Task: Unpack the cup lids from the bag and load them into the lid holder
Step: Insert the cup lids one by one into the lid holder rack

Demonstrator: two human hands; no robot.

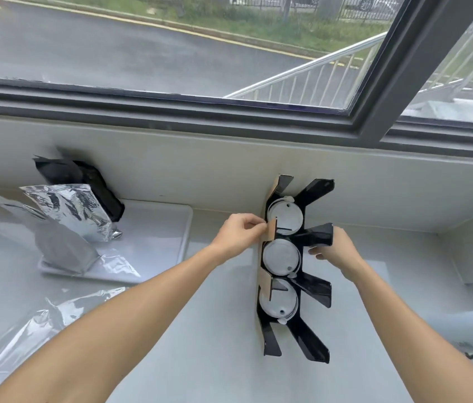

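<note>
Lids (281,255) | seated in all three bays of black lid holder (315,235) on surface | left hand (238,232) pinches brown tab (271,231), right hand (334,248) grips divider fin | steady holder, press stacks level

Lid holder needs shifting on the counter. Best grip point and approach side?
Probably pinch the lid holder by its middle dividers from both sides, as the left hand and right hand do: the fins protrude and the lids fill the bays.
</note>
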